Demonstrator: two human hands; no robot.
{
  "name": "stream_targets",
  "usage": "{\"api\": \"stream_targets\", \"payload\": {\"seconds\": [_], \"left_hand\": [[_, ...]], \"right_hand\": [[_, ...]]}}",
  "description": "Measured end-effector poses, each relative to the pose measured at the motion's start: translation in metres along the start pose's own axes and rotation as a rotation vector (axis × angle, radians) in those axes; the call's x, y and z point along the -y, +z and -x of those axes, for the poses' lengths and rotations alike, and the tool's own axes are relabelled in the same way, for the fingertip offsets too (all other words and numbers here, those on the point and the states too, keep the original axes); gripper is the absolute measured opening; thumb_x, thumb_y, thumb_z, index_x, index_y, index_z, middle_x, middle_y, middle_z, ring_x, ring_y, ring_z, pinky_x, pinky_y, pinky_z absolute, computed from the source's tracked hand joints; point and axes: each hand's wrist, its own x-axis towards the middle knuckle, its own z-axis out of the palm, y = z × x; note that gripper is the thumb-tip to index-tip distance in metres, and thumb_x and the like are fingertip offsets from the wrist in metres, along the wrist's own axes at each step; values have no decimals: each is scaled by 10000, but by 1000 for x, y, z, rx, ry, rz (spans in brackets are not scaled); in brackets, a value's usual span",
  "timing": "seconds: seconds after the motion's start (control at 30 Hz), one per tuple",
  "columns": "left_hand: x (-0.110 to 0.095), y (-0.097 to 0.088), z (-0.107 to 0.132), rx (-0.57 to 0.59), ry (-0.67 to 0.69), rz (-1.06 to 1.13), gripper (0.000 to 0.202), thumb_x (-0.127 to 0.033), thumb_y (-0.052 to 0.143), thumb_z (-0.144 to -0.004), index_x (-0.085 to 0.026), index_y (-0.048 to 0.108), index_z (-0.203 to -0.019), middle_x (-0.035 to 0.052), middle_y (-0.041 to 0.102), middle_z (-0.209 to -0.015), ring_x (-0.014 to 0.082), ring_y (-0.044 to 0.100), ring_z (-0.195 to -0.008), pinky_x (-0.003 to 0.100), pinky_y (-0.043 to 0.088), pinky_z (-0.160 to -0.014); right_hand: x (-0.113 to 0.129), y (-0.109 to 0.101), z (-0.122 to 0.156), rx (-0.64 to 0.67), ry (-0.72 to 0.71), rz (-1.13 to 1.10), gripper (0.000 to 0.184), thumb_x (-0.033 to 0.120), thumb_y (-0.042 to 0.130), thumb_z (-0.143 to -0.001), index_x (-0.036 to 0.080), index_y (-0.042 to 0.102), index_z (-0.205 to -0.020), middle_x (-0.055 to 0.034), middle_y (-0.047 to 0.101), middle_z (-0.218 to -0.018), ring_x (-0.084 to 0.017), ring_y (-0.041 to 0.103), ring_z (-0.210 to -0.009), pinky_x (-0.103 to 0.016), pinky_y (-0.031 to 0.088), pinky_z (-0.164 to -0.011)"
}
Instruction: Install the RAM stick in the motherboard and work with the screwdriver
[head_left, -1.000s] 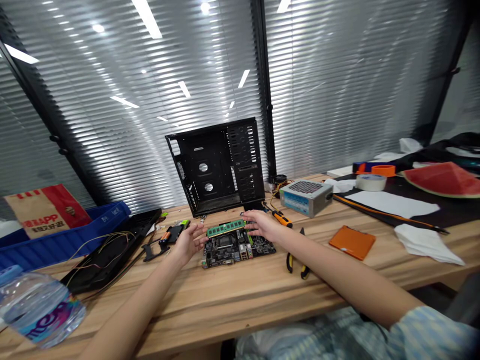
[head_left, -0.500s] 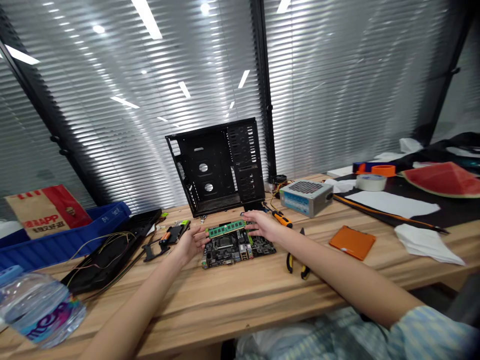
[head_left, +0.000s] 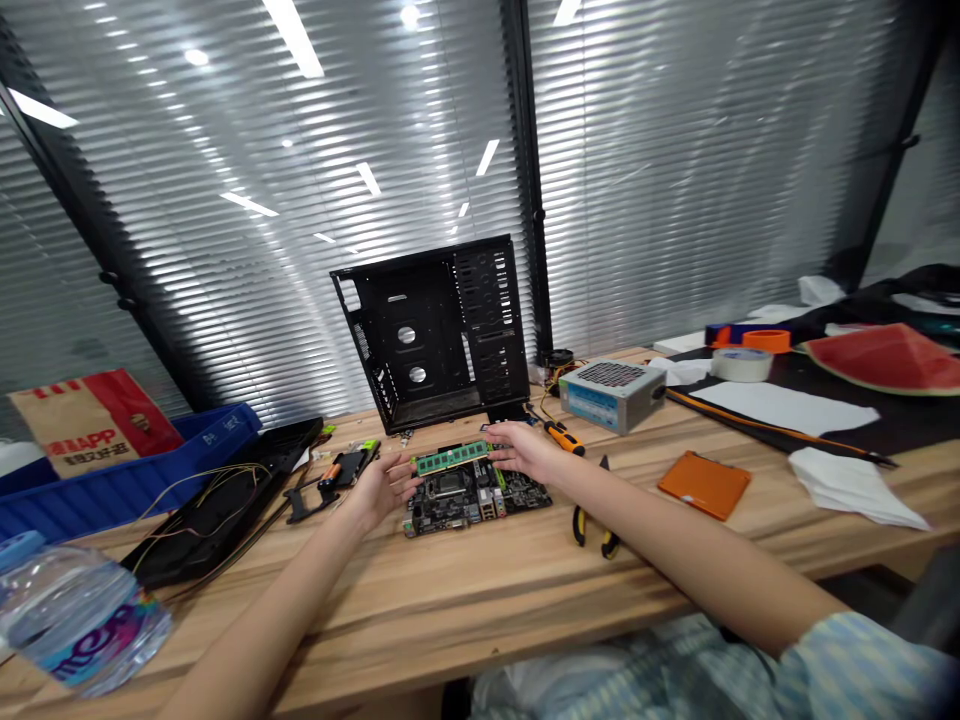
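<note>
Pinching a green memory stick (head_left: 452, 458) by its two ends with the fingers (head_left: 499, 447) of the left hand (head_left: 386, 488) and right hand (head_left: 529, 450), just over a black computer board (head_left: 442, 510) on the bench (head_left: 420, 610), with a risk of dropping it if the grip slips or bending it by pushing down crooked.

An office-style room used as a computer assembly bench. Slatted blinds (head_left: 660, 170) cover the glass wall behind a long wooden table (head_left: 450, 610). On the table are a bare black PC case (head_left: 431, 340), a motherboard (head_left: 469, 505), a power supply unit (head_left: 611, 397), yellow-handled pliers (head_left: 592, 530) and a screwdriver (head_left: 564, 438).
</note>
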Motion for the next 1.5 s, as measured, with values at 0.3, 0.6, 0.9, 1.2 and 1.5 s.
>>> {"api": "stream_targets", "payload": {"seconds": [0.3,0.6,0.9,1.2,1.5], "left_hand": [[0,0,1,22,25,62,102,-207,504,-893,-161,568,-958,73,673,-892,199,706,-757,286,516,-660],[0,3,3,5,18,36,107,-226,486,-911,-163,572,-917,56,674,-876,186,703,-752,278,499,-649],[-1,4,6,-2,23,26,134,-237,483,-917,-155,588,-902,62,674,-912,179,696,-744,280,496,-657],[-3,7,10,-18,27,23,137,-236,465,-930,-156,572,-899,45,665,-860,180,698,-724,273,496,-620],[-3,9,11,-14,20,36,144,-230,461,-934,-147,570,-890,37,662,-829,182,703,-708,271,503,-597]], "right_hand": [[0,2,2,0,6,-42,38,236,550,-849,204,536,-866,-67,656,-1017,-127,610,-739,-271,520,-699],[-2,2,0,-6,-1,-44,62,226,589,-813,209,543,-851,-55,640,-981,-135,604,-754,-301,514,-734],[-2,3,0,-7,31,-67,57,228,556,-850,195,535,-808,-30,599,-801,-126,601,-689,-281,516,-703],[-3,1,-5,31,132,-105,38,229,560,-834,194,543,-837,-21,589,-760,-127,591,-666,-293,511,-758],[-1,1,-4,23,152,-109,46,248,530,-854,206,540,-838,-3,588,-730,-137,591,-672,-296,493,-768]]}}
